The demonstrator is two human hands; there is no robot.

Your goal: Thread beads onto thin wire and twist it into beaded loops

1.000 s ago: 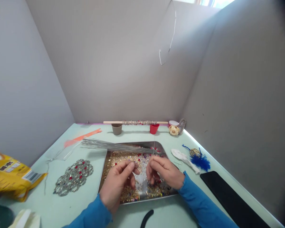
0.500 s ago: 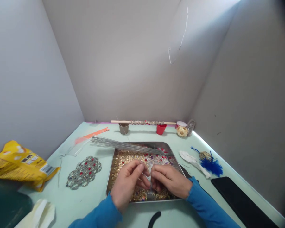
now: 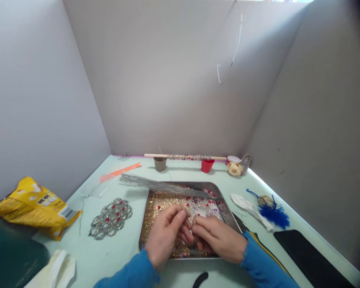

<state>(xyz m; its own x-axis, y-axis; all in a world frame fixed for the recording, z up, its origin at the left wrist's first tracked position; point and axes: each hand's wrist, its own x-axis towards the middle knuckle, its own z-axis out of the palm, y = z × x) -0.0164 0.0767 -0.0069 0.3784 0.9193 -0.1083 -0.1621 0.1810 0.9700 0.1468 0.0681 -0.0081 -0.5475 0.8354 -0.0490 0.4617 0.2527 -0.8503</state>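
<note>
Wire [image 3: 168, 172]: pinched between left hand [image 3: 165, 236] and right hand [image 3: 219, 240], fingertips together over bead tray [image 3: 144, 216], apparently so dropped beads fall in.

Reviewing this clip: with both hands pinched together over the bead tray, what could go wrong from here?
The left hand and right hand work close over the metal tray of loose beads; a slip could scatter beads. The bundle of wires overhangs the tray's far rim, so a knock might tip it off. What the fingertips pinch is too small to tell.

One head-worn camera looks forward and down, close over the tray [image 3: 144, 224] and table [image 3: 114, 252].
</note>
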